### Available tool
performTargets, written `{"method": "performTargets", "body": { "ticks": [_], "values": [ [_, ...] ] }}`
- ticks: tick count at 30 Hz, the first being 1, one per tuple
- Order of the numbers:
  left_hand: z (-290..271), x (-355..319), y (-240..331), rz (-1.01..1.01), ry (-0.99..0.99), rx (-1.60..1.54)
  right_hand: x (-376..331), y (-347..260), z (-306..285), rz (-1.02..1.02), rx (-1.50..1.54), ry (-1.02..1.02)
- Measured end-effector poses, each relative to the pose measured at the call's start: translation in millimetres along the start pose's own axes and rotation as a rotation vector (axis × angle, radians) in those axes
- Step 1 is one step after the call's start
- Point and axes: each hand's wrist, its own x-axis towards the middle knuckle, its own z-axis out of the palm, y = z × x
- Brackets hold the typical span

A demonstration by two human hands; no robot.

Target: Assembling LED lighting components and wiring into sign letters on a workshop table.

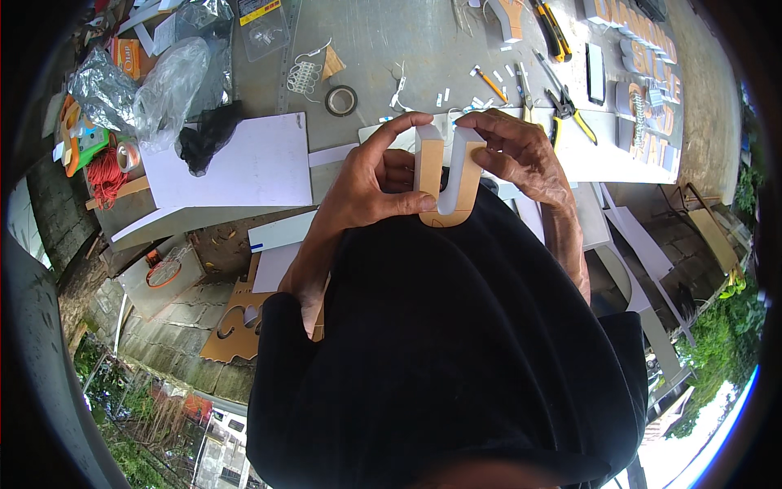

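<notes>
A U-shaped block letter (450, 218) with a tan face and white side walls is held up in front of my chest, at the near edge of the worktable. My left hand (379, 175) grips its left leg, thumb on the tan face and forefinger over the far end. On the other side, my right hand (525, 159) clasps the right leg, with its fingers curled at the far end and its thumb near the inner wall. Beyond it on the table lie a pencil (492, 87), pliers (526, 94) and yellow-handled wire cutters (572, 116).
Farther off lie a roll of dark tape (340, 100), a yellow utility knife (554, 34) and a phone (595, 73). Several block letters (643, 57) stand at the right. White sheets (232, 167), clear plastic bags (175, 85) and red cord (107, 181) crowd the left.
</notes>
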Motion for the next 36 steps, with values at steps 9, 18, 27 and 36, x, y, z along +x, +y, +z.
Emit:
{"method": "performTargets", "body": {
  "ticks": [9, 18, 27, 36],
  "values": [
    [-3, 3, -1, 0.054, 0.030, 0.067, 3, -1, -4, -0.012, -0.005, -0.008],
    [-14, 9, 7, 0.089, 0.041, 0.155, 8, -11, 1, 0.031, 0.036, -0.010],
    [-19, 11, 2, 0.056, 0.028, 0.141, 7, -2, 5, 0.048, 0.093, 0.020],
    [-17, 12, 1, 0.109, 0.056, 0.153, 7, -6, 2, 0.061, 0.046, -0.005]
  ]
}}
